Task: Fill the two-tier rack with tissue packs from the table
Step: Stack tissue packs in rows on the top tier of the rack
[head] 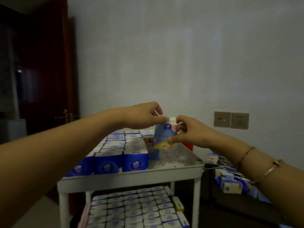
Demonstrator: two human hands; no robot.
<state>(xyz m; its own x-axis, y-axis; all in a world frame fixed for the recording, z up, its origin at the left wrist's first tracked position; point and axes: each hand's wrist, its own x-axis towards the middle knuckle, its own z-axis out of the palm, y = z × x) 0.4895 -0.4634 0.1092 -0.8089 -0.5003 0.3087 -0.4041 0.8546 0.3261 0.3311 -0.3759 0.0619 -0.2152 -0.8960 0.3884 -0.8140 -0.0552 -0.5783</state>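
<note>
A white two-tier rack [184, 163] stands in front of me. Several upright blue tissue packs [115, 150] fill the left part of its top tier, and the lower tier [131, 206] is packed with rows of them. Above the top tier's bare right side, both hands hold a small bunch of tissue packs [163, 134] upright. My left hand [144, 117] pinches the bunch at its top. My right hand [185, 130] grips its right side, thumb underneath near the yellow end.
More loose tissue packs [230, 183] lie on a dark table with a wire rack [225, 162] at the right. A red object [188, 145] shows behind the rack. Wall sockets [231, 120] sit at right; a dark wooden door [49, 79] at left.
</note>
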